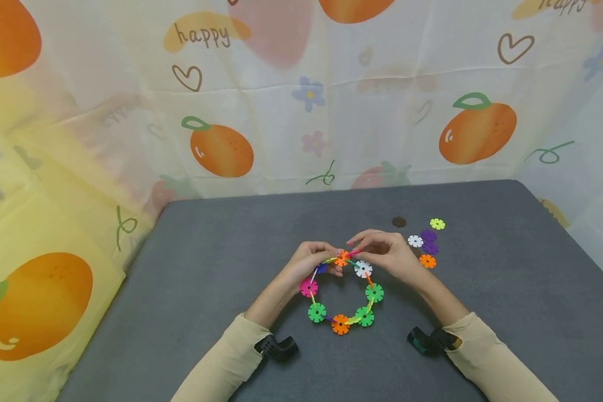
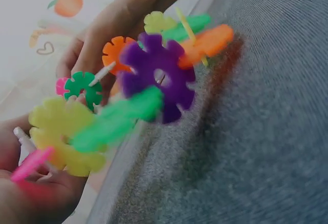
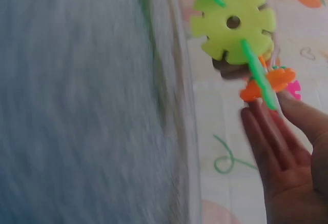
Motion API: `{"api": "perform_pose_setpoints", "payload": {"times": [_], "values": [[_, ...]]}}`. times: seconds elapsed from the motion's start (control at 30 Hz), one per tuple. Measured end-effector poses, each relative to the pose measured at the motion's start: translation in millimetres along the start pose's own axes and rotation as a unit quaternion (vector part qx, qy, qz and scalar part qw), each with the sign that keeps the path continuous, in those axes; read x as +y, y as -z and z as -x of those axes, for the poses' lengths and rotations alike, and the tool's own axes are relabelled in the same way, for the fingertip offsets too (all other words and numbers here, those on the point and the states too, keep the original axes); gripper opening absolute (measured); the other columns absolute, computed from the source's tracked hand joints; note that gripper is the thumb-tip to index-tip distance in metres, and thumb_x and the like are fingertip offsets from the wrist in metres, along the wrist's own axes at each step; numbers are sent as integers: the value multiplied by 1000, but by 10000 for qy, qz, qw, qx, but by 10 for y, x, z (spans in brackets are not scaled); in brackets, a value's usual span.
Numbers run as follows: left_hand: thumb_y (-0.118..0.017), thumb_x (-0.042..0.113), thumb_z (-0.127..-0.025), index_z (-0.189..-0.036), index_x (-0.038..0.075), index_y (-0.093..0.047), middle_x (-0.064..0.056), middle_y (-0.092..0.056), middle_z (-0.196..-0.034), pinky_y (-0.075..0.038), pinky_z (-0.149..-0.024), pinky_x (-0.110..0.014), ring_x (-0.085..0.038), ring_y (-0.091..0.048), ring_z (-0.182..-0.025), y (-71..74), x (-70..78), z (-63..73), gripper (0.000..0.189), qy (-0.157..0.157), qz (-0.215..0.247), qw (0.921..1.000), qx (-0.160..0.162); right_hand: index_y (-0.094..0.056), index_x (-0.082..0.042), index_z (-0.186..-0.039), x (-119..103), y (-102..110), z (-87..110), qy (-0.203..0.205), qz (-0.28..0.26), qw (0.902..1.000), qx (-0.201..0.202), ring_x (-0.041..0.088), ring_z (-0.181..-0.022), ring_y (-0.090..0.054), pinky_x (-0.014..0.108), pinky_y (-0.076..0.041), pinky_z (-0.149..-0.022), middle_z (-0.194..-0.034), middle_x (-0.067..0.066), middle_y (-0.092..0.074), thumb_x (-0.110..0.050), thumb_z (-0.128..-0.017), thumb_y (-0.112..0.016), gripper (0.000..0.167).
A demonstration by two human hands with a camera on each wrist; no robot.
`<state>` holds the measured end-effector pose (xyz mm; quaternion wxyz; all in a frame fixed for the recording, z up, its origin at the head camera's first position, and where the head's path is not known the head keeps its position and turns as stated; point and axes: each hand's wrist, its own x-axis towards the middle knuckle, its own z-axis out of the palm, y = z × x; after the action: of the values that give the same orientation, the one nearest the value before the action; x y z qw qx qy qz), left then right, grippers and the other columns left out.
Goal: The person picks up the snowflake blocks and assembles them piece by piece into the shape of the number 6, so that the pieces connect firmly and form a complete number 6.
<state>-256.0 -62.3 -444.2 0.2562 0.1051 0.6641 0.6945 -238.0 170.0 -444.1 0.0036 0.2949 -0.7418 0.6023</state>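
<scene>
Over a grey table (image 1: 206,268), before fruit-printed cloth (image 1: 372,128), fingers (image 1: 367,238) hold linked discs (image 1: 374,293).

A dark grey table (image 1: 206,240) spreads out with rounded far corners, and past its far edge hangs a pale cloth (image 1: 377,123) with soft creases. Two printed oranges (image 1: 222,151) with green leaves sit left and right on the far part, and a brown heart outline (image 1: 187,78) lies below the word "happy" (image 1: 202,36) at far left. Between the oranges come a blue flower (image 1: 309,94) and, lower, a pink flower (image 1: 314,143). At the near left, a larger orange (image 1: 40,307) covers yellow fabric (image 1: 87,212).
</scene>
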Motion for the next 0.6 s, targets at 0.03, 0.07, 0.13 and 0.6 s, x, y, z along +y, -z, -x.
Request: {"api": "perform_pose_setpoints", "payload": {"times": [0.03,0.07,0.13,0.6], "values": [[-59,16,-97,-109,-7,-66,-9,-72,-99,-61,-81,-35,-13,-72,-71,-1,-1,-2,27,-8,-7,10000,-23,-71,-5,-99,0,17,-5,63,126,9999,-28,14,-92,-68,25,-58,-81,-108,17,-67,-2,-90,-67,10],[-59,16,-97,-109,-7,-66,-10,-72,-102,-61,-81,-34,-13,-72,-72,-1,-2,-5,27,0,12,10000,-38,-71,-7,-98,-4,33,-8,127,269,9996,-39,14,-90,-67,24,-58,-79,-105,14,-67,-2,-89,-68,11],[-59,16,-97,-109,-7,-65,-13,-72,-107,-61,-79,-33,-13,-72,-72,1,-6,-5,27,28,40,10000,-34,-72,-8,-97,-10,50,-14,248,402,9989,-73,17,-85,-65,25,-58,-77,-98,12,-67,-2,-88,-69,11],[-61,14,-96,-106,-7,-67,-12,-72,-101,-60,-83,-35,-14,-73,-71,-71,-81,-29,24,-53,252,9991,322,-71,-1,-96,80,49,-11,112,108,9999,37,19,-84,-67,23,-59,-73,-95,16,-68,3,-89,-66,10]]}}
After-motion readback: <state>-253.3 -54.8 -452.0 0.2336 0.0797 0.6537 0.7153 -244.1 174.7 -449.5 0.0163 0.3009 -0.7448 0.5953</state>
